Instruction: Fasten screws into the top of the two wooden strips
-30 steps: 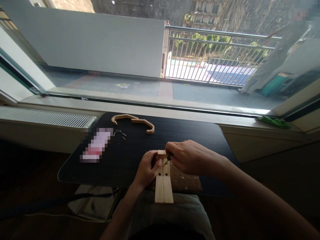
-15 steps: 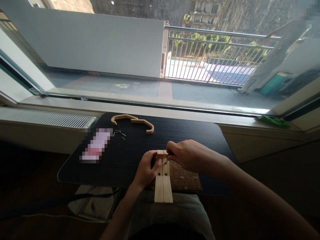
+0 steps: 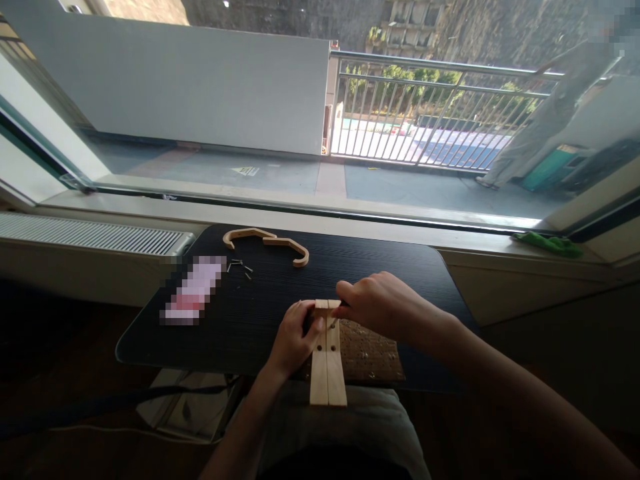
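Two pale wooden pieces (image 3: 329,380) lie side by side on a brown pitted board (image 3: 375,353), with their near ends past the board's front edge. Several dark holes show along them. My left hand (image 3: 294,337) is wrapped round their left side near the far end, thumb on top. Over the far right end is my right hand (image 3: 385,303), its fingers pinched round a small dark tool with a thin shaft, now mostly hidden by the fingers. Two curved wooden pieces (image 3: 250,233) and several screws (image 3: 241,265) lie farther back.
The black table (image 3: 360,257) stands against the window sill. A pixelated pink item (image 3: 195,290) is at its left. Beyond are a white radiator (image 3: 90,233) and, on the right of the sill, a green cloth (image 3: 547,244). Outside the glass, a person (image 3: 540,127) stands by a railing.
My right hand has tilted and shifted slightly, lifting the tool's tip away from the upper right hole, which shows more plainly now. My left hand and the wooden pieces stay in place.
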`<state>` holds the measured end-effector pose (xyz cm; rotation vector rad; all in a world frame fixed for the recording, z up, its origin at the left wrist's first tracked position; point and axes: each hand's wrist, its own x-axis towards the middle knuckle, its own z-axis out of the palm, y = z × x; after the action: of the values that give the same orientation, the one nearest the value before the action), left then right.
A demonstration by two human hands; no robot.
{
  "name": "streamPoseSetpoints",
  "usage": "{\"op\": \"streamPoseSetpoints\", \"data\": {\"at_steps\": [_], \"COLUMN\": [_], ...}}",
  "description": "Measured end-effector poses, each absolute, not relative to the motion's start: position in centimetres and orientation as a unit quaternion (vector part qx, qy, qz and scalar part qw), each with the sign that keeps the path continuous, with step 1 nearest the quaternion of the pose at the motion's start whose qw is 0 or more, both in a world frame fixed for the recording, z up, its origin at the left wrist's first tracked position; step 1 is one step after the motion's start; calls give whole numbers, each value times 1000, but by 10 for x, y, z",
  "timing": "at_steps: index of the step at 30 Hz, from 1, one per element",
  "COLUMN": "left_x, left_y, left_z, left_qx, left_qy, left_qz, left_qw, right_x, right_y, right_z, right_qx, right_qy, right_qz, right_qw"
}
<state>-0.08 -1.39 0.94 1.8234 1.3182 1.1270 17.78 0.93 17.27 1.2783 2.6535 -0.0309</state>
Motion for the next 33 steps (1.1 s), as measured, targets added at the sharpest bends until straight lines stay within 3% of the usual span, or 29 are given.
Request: {"op": "streamPoseSetpoints", "data": {"at_steps": [20,33], "left_x": [-1,0], "left_y": [-13,-13], "left_z": [9,10], "left_qx": [696,691], "left_qy": [488,494], "left_qz": [424,432], "left_qw": [312,302], "right_x": [158,175], "right_y": [8,2], "right_z": [174,164], "right_qx": [471,379], "right_qy": [875,921], "right_qz": [10,-82], "right_qw": [114,32]}}
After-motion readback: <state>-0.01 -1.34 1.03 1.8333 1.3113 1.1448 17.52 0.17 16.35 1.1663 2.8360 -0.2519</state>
